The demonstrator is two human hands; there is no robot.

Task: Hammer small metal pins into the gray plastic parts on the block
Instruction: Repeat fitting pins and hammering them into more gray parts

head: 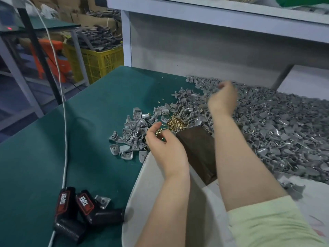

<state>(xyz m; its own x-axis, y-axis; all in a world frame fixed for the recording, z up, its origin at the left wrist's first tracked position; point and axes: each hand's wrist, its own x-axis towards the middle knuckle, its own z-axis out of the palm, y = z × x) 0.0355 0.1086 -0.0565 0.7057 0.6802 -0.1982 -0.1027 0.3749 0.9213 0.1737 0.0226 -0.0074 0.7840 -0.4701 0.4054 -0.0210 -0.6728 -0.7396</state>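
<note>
A dark brown wooden block [197, 148] lies on the green table [53, 148], partly hidden by my forearms. Just beyond its far end sits a small heap of brass pins [175, 123]. My left hand [165, 147] hovers over the near edge of that heap, fingers loosely curled, thumb and forefinger apart. My right hand [222, 100] is blurred above the big pile of gray plastic parts [276, 132], fingers bent down toward it; what it holds cannot be seen. A smaller scatter of gray parts [131, 134] lies left of the pins. No hammer is visible.
A white curved container [140, 193] sits at the table's near edge under my arms. Two black "TAPER" devices [78, 209] and a white cable [65, 139] lie at front left. A gray shelf unit [195, 41] stands behind, and a yellow crate [99, 61] beyond the table.
</note>
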